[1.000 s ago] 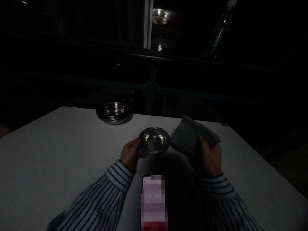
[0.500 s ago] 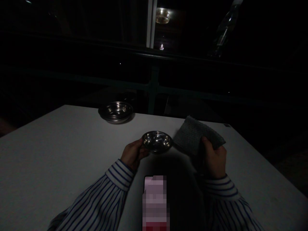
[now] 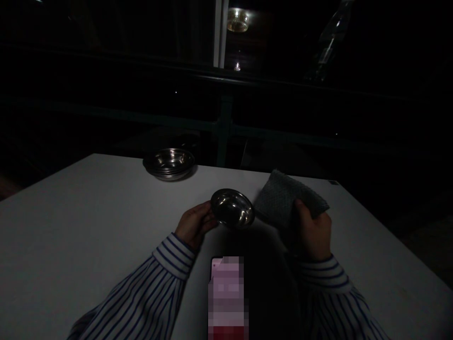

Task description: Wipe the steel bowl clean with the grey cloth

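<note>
A small shiny metal bowl (image 3: 232, 208) is tilted down to the right above the white table, its hollow facing me. My left hand (image 3: 194, 224) grips its left rim, thumb on top and fingers underneath. In my right hand (image 3: 314, 231) is a grey, textured cleaning cloth (image 3: 283, 196), pinched at its right side with the thumb on top. The cloth spreads out to the left, close to the bowl's right edge. Farther back on the left stands a stack of metal bowls (image 3: 169, 165), nested in one another.
A lit phone (image 3: 226, 288), its screen blurred, lies in front of me on the white table (image 3: 106, 212). Behind the table run a dark railing (image 3: 224, 123) and a window with a lamp. A clear bottle (image 3: 327, 47) stands at the back right.
The bowl in my left hand has tipped, its right side dropping and its left side rising. My right hand and the cloth have hardly moved.
</note>
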A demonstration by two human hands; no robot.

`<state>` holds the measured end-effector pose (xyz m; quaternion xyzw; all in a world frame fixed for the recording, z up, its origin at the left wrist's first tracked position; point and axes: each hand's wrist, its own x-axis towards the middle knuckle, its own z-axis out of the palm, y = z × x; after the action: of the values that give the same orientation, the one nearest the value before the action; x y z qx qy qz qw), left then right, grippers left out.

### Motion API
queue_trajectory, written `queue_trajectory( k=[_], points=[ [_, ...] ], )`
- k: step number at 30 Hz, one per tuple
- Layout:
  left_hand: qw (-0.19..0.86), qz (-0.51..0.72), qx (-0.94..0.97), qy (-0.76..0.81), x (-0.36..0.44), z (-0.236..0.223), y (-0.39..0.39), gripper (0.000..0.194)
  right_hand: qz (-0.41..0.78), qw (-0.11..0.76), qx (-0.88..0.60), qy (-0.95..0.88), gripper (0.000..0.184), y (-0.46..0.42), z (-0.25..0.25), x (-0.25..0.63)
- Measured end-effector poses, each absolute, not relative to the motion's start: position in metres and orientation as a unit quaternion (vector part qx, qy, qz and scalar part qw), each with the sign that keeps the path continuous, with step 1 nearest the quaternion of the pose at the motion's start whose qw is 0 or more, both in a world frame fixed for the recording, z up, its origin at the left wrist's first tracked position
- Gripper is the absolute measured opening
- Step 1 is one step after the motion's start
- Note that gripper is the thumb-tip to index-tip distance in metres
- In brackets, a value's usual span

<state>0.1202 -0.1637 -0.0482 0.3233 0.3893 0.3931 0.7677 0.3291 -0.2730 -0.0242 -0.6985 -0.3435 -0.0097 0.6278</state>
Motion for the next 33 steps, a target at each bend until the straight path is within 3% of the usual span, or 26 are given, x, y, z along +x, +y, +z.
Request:
queue_trajectory(
  k=[21, 29, 33],
  points=[
    [0.758, 0.347, 0.358, 0.420, 0.1205, -0.0535, -0.1625, 0.007, -0.008, 0.638, -0.684, -0.354, 0.032, -0.2714, -0.0280, 0.3302],
    [0.754, 0.332, 0.396, 0.406, 0.1202, -0.0567, -0.1640, 0.012, -0.020, 0.636, -0.692, -0.341, 0.029, -0.2730, -0.0256, 0.3288],
    [0.770, 0.297, 0.412, 0.386, 0.1196, -0.0581, -0.1629, 0.029, -0.016, 0.620, -0.698, -0.358, 0.029, -0.2727, -0.0248, 0.3280]
  ],
)
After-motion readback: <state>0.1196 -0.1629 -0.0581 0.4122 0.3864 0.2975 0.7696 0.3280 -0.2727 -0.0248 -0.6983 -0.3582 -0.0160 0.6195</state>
